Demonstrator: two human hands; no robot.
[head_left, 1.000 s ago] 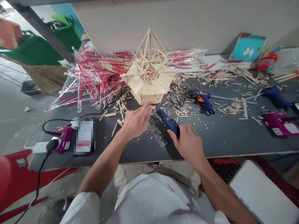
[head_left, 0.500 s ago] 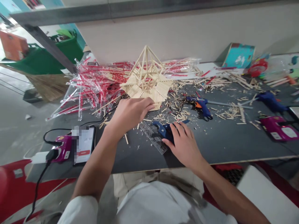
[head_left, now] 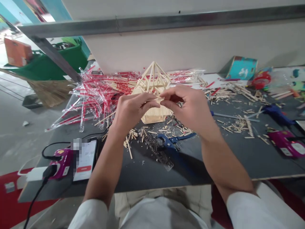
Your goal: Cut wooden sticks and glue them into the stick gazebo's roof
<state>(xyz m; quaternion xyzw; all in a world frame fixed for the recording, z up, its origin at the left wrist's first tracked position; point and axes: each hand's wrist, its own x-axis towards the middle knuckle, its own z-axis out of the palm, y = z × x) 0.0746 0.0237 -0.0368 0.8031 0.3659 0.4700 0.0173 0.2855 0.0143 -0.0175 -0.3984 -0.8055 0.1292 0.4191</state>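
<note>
My left hand and my right hand meet in front of a model built of thin wooden sticks, fingertips almost touching. Both are closed in a pinch; whatever sits between the fingers is too small to make out. Behind them the model's pointed frame rises, and part of its slatted base shows below my fingers. A blue-handled cutter lies on the table under my right wrist, held by neither hand. Beside it rests a clear plastic ruler. Short stick offcuts are scattered around.
Sticks in red-and-clear wrappers pile up at the left back. A phone and a purple power adapter lie at the left front. To the right are a blue glue gun, another purple adapter and a turquoise box.
My right hand has left the blue-handled cutter and come up to meet my left hand before the model. The cutter now lies free. The view has tilted up slightly.
</note>
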